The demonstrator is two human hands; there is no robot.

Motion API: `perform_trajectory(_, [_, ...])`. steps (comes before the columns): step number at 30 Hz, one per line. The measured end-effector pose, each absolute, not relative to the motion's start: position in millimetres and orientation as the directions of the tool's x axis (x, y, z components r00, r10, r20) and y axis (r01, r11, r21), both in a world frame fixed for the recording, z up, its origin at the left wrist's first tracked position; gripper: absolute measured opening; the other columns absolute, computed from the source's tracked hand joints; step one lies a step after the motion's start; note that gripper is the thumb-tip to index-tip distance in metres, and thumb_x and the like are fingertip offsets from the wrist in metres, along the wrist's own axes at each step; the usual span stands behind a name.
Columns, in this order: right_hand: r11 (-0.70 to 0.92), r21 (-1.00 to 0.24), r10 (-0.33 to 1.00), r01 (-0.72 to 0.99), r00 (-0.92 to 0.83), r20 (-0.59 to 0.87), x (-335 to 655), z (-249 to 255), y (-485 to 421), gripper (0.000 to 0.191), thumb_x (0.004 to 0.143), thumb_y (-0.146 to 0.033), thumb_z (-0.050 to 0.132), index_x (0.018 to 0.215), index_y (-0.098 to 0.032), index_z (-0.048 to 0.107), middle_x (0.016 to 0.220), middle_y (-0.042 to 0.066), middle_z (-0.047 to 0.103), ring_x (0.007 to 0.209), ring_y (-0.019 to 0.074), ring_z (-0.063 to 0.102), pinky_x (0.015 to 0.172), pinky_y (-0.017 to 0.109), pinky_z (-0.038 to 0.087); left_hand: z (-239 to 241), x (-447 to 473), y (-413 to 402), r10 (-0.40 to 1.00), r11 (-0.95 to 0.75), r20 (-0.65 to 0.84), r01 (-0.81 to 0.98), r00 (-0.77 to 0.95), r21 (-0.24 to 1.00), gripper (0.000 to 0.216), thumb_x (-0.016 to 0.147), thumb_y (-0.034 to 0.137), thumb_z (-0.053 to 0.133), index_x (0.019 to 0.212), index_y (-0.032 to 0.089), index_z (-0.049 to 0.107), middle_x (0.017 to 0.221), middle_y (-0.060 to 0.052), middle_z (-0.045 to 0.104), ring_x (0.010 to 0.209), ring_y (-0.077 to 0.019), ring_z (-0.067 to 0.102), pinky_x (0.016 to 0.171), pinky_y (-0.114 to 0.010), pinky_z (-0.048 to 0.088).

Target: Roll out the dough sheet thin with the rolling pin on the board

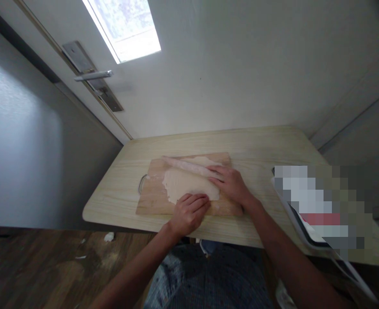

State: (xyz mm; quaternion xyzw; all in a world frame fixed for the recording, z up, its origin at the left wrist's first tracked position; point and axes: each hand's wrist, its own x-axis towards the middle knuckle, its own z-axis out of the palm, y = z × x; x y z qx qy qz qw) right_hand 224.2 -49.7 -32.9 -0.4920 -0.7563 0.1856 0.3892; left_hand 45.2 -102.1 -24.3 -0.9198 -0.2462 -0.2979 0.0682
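Silver panel: a smooth upright surface (22,141) stood well to the left of the cutting board (152,199), which served as the reference point.
Floor: dark, wood-patterned boards (60,266) lay below and left of the cutting board, with a white scrap (109,237) on them.
Door fittings: a metal lever handle (94,76) on a long plate was noted beyond and left of the cutting board; a bright glazed pane (134,36) was set further beyond it.
Table: a pale wood-grain top (112,193) carried the cutting board and extended past it on both sides.
Wire loop: a metal loop (140,183) was fixed at the cutting board's left edge.
Rolling pin: a pale rolling pin (184,165) slanted across the far half of the cutting board, over the dough.
Dough: a thin, ragged-edged sheet of dough (186,185) lay on the cutting board, between the two hands and to the left of the right one; part showed beyond the pin.
Left hand: the left hand (191,212) was over the cutting board's near edge, fingers bent and together, tips at the dough's near edge; whether they pinched it could not be determined.
Right hand: the right hand (230,182) was over the cutting board's right side, partly closed, thumb and fingers straddling the pin's right end.
Pixelated item: a blurred-out object (305,201) rested well right of the cutting board; its identity could not be established.
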Motion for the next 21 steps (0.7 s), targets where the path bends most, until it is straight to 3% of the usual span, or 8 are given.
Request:
perform_trajectory(5, [0.460,-0.751,0.883,0.473,-0.158,0.442,224.7,-34.5,-49.8,0.027,0.077,-0.025,0.055,0.102,-0.023,0.065,0.103,0.003,0.067,0.096,0.0183,0.061,0.087,0.036,0.048,-27.2,37.3,-100.5,0.422,-0.869,0.532,0.495,0.734,0.006,0.015,0.086,0.014,0.045,0.089,0.011,0.060,0.091,-0.008,0.067,0.091,-0.0169,0.060,0.073,-0.029,0.049])
perform_trajectory(12, [0.324,-0.918,0.908,0.227,0.199,0.369,229.9,-35.7,-41.0,0.021,0.073,-0.031,0.058,0.087,-0.019,0.068,0.081,0.004,0.071,0.076,0.0174,0.066,0.073,0.034,0.054,-21.2,10.4,-95.2,0.465,-0.856,0.388,0.516,0.795,-0.031,0.033,0.086,0.017,0.040,0.117,0.009,0.047,0.116,-0.016,0.058,0.112,-0.0225,0.051,0.084,-0.038,0.049])
perform_trajectory(18, [0.460,-0.746,0.874,0.481,-0.101,0.474,236.3,-41.5,-44.4,0.027,0.067,-0.023,0.066,0.093,-0.021,0.067,0.096,0.006,0.069,0.089,0.0204,0.063,0.082,0.037,0.050,-19.0,2.7,-91.6,0.529,-0.837,0.299,0.546,0.794,0.029,0.047,0.075,0.005,0.042,0.122,0.011,0.043,0.127,-0.014,0.049,0.121,-0.0218,0.042,0.093,-0.042,0.043])
perform_trajectory(21, [0.461,-0.723,0.867,0.514,-0.086,0.491,234.5,-43.8,-45.6,0.025,0.069,-0.023,0.063,0.095,-0.021,0.067,0.096,0.006,0.069,0.089,0.0202,0.063,0.083,0.038,0.049,-22.8,0.4,-88.5,0.581,-0.811,0.306,0.570,0.754,0.133,0.054,0.072,0.006,0.043,0.126,0.013,0.041,0.131,-0.013,0.046,0.124,-0.0208,0.038,0.097,-0.044,0.039])
